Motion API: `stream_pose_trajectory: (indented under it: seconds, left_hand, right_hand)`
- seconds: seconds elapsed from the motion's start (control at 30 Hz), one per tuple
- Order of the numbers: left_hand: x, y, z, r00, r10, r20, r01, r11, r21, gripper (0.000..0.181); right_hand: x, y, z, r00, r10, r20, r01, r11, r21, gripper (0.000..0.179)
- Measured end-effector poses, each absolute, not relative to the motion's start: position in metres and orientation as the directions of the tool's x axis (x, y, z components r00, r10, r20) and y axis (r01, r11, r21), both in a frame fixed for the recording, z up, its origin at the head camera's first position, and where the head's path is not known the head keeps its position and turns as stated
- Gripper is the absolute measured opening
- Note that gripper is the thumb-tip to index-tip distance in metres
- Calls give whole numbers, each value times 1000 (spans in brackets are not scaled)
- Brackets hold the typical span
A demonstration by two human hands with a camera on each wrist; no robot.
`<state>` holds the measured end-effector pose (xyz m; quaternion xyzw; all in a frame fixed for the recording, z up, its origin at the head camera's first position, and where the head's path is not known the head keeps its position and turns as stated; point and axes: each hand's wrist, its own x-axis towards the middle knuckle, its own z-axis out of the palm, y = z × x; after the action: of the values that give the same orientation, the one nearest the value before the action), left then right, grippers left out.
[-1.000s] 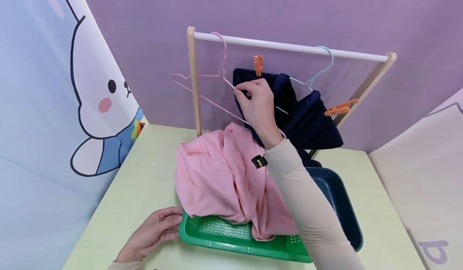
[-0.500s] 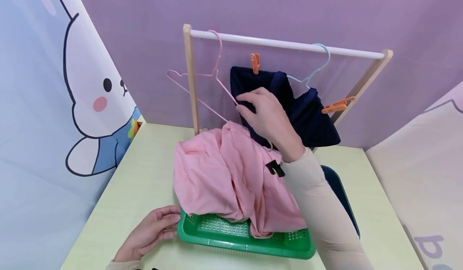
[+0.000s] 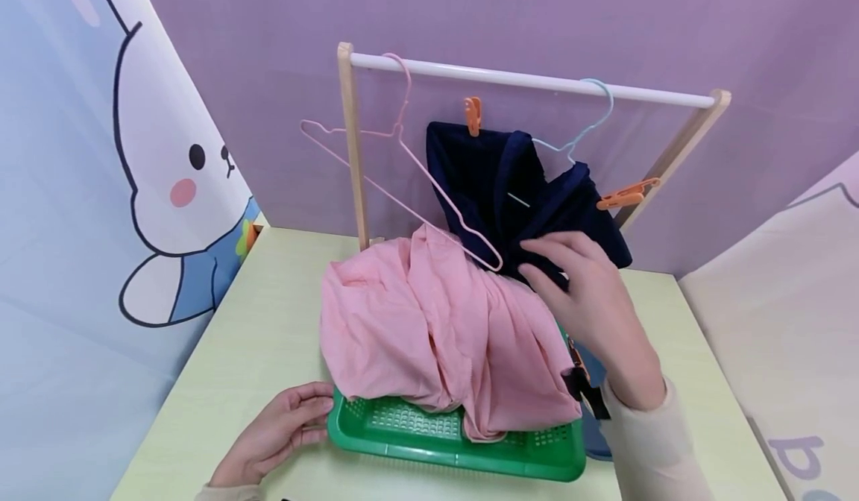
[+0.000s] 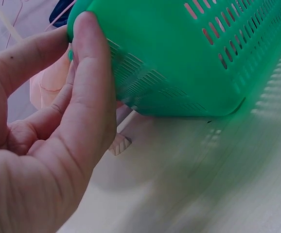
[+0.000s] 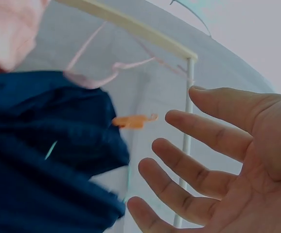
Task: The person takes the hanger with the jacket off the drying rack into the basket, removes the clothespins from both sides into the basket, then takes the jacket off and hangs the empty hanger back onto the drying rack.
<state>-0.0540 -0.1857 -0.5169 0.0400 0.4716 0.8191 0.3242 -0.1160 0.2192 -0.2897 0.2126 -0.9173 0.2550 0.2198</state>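
Observation:
In the head view my right hand point(image 3: 593, 307) is in the air in front of the navy garment point(image 3: 470, 165), fingers spread and holding nothing; the right wrist view shows its bare palm. That garment hangs on a light-blue hanger point(image 3: 593, 124) with orange clothespins point(image 3: 473, 116) point(image 3: 627, 194) on it. To its left, a pink hanger point(image 3: 429, 180) hangs bare from the rack's white bar point(image 3: 496, 76). My left hand point(image 3: 282, 434) touches the left end of a green basket point(image 3: 456, 460) with its fingertips. A crumpled pink garment point(image 3: 403, 322) fills most of the basket.
Wooden posts point(image 3: 352, 150) hold up the rack on the pale table point(image 3: 268, 292). A blue tray point(image 3: 593, 434), mostly hidden by the right arm, stands beside the basket. Behind is a purple backdrop point(image 3: 268, 76); a rabbit print covers the left side.
My right hand has let go of the pink hanger and drawn back down and to the right. The hanger now hangs free, its right end tilted lower. The left hand has stayed at the basket.

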Motion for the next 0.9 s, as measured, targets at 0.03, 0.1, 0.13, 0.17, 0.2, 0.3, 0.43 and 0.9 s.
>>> stream_pose_trajectory:
  seconds: [0.03, 0.1, 0.13, 0.17, 0.2, 0.3, 0.43, 0.9]
  left_hand:
    - [-54, -186, -517, -786, 570, -238, -492, -344, 800, 21]
    - [-54, -186, -518, -785, 568, -246, -497, -340, 799, 21]
    - [-54, -186, -518, -784, 567, -251, -499, -337, 798, 21]
    - [-54, -186, -519, -784, 565, -257, -502, -333, 798, 20]
    - [-54, -186, -519, -783, 565, -259, -503, -331, 799, 21]
    - [-54, -187, -520, -781, 560, -276, -512, -321, 797, 20]
    - [-55, -185, -521, -780, 560, -278, -512, -316, 799, 20]
    - [-56, -185, -514, -773, 571, -276, -513, -307, 802, 19]
  right_hand:
    - [-112, 224, -293, -812, -277, 514, -500, 784, -369, 28]
    - [-104, 233, -300, -815, -274, 511, -493, 792, -360, 29]
    - [-101, 237, -303, -820, -271, 505, -484, 798, -359, 29]
    - [-98, 240, -307, -826, -267, 497, -476, 803, -359, 30]
    - [-96, 243, -310, -835, -262, 484, -464, 809, -361, 30]
    - [-92, 252, -320, -866, -249, 434, -425, 824, -374, 32]
    - [-95, 262, -334, -915, -246, 320, -368, 836, -408, 36]
    - [-176, 265, -406, -937, -345, -52, -309, 890, -335, 63]
